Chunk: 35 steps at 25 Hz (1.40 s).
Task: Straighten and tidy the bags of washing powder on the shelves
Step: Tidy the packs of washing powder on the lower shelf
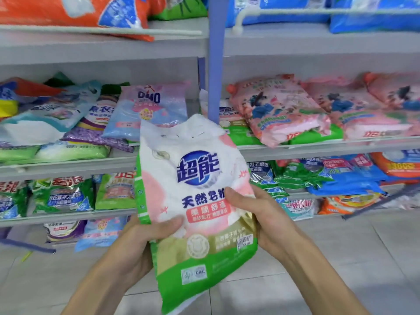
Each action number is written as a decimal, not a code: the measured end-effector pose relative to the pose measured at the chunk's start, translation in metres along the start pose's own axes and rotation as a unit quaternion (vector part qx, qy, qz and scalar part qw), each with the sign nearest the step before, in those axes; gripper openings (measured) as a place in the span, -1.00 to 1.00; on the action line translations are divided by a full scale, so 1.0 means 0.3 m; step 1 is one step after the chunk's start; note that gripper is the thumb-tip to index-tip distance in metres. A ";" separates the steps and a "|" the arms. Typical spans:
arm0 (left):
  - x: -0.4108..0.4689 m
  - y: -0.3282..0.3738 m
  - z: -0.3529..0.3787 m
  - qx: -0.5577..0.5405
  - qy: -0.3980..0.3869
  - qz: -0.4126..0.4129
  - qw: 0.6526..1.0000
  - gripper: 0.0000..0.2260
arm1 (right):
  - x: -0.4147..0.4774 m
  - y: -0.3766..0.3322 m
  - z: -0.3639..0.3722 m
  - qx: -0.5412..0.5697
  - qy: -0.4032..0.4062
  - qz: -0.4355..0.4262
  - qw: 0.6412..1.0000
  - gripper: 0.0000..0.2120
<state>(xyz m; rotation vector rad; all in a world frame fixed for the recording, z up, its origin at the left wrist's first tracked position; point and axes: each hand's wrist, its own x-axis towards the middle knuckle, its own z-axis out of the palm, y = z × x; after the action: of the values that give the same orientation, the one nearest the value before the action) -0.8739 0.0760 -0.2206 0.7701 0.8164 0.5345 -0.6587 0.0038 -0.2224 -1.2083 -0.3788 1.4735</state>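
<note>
Bright, cool, even light fills the view and casts no hard shadows; only soft shade lies under the shelf boards [102,50]. The glossy bag [195,201] in the middle is sharpest, with small glints. The shelved bags [284,108] are blurred, more so toward the edges, where straight lines bow.

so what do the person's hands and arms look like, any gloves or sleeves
No gloves: the left hand and right hand are bare, with no rings, watch or bracelet visible. The forearms are bare too; no sleeve shows within the frame.
</note>
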 end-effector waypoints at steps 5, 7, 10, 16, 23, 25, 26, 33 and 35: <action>0.016 -0.007 0.241 -0.004 -0.012 -0.047 0.999 -0.34 | -0.146 0.000 -0.130 0.041 0.039 -0.016 0.998 -0.56; 0.052 -0.022 0.314 0.042 0.026 -0.065 0.997 -0.12 | -0.196 -0.016 -0.195 0.043 0.061 -0.029 0.997 -0.54; 0.052 -0.070 0.400 -0.023 -0.019 -0.112 0.993 -0.52 | -0.252 -0.049 -0.279 0.017 0.099 -0.047 0.994 -0.54; 0.195 -0.139 0.502 0.039 0.085 -0.083 0.992 -0.64 | -0.250 -0.115 -0.392 0.001 0.123 -0.065 0.990 -0.54; 0.390 -0.011 0.541 0.082 0.109 -0.030 0.990 -0.50 | -0.080 -0.248 -0.395 0.021 0.144 -0.083 0.986 -0.62; 0.422 0.022 0.544 0.053 0.086 -0.029 0.994 -0.56 | -0.010 -0.305 -0.389 0.016 0.144 -0.085 0.986 -0.64; 0.441 0.041 0.536 0.034 0.066 -0.017 0.997 -0.61 | 0.035 -0.336 -0.390 0.009 0.140 -0.086 0.986 -0.60; 0.567 0.193 0.573 0.282 0.217 0.168 0.919 -0.62 | 0.368 -0.581 -0.289 -0.123 0.114 -0.128 0.978 -0.12; 0.629 0.203 0.582 0.347 0.262 0.225 0.872 -0.57 | 0.487 -0.634 -0.272 -0.090 0.095 -0.110 0.985 -0.25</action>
<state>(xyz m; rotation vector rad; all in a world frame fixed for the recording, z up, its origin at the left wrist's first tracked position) -0.6320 0.1733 -0.1784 1.5413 1.3789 0.9083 -0.4645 0.1596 -0.1755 -1.3924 -0.5062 1.1431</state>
